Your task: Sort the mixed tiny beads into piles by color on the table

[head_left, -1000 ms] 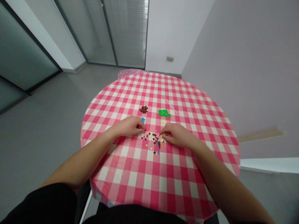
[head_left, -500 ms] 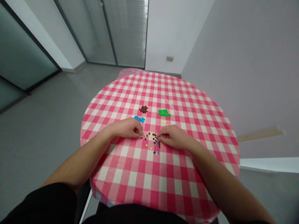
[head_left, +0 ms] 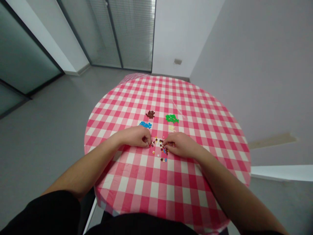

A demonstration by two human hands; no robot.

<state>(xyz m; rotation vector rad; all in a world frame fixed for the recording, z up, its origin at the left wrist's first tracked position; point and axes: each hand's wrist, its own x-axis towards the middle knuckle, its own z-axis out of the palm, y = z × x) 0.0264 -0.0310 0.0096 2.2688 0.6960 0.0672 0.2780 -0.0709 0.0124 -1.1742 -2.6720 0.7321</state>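
Small loose pieces in brown, white, yellow, blue and red lie scattered between my two hands. My left hand rests at their left edge, thumb and fingers pinched near the cloth; what is in the pinch is too small to name. On the right, my right hand has its fingertips closed at the mixed pieces, and I cannot make out what they hold. A pile of blue pieces lies just beyond my left hand. Pale cream pieces lie just beyond my right hand.
Farther back on the round table with its pink checked tablecloth are a dark brown pile and a green pile. Glass partitions and a wall stand beyond the table.
My left hand has shifted slightly right and toward me. My right hand has moved a little to the left and toward me, over the mixed pieces. The sorted-colour piles stay put.
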